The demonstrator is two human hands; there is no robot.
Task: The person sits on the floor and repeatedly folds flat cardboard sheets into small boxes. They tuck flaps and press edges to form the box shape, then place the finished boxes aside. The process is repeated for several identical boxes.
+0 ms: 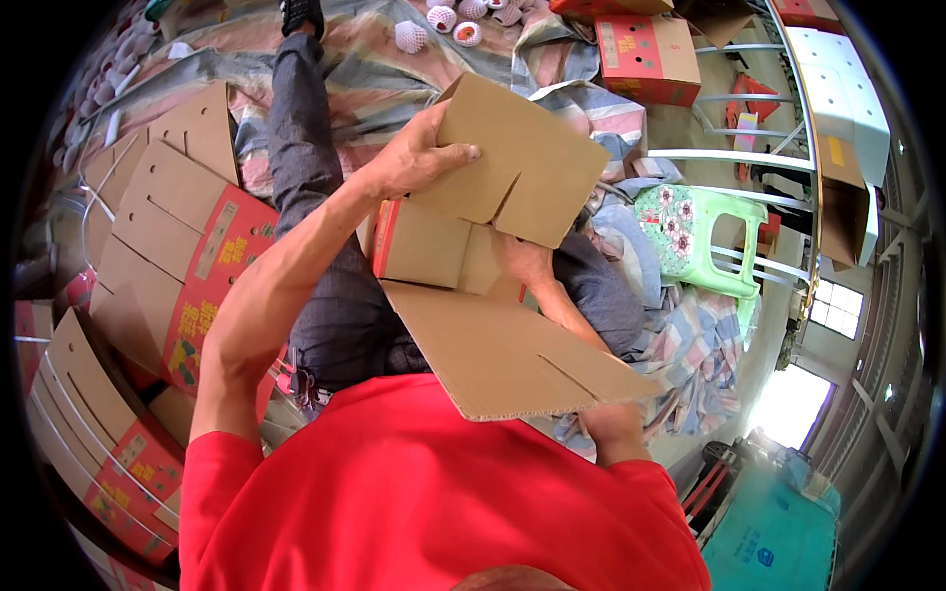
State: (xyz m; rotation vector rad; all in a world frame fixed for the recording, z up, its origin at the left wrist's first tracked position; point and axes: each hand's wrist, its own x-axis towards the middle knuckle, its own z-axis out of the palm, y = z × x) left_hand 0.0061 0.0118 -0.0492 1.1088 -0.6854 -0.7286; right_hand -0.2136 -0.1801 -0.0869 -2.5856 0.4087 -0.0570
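Note:
A partly folded cardboard box [426, 252], brown inside with red showing at its edges, sits over my lap between my legs. My left hand [424, 158] grips its slotted far flap [522, 148], thumb lying on the brown face and the fingers out of sight behind the edge. Under that flap is my right hand [529, 262], at the right of the box opening; the flap hides its fingers. A second slotted flap [512, 350] sticks out toward my chest and covers part of my right forearm.
Flattened red-and-brown cartons [177, 246] lie stacked on the left, more bundled cartons [108, 443] nearer. A green stool [709, 236] stands at the right by a metal rack [734, 158]. Net-wrapped fruit [467, 33] rests on the striped tarp [365, 49] ahead, near a red carton [645, 59].

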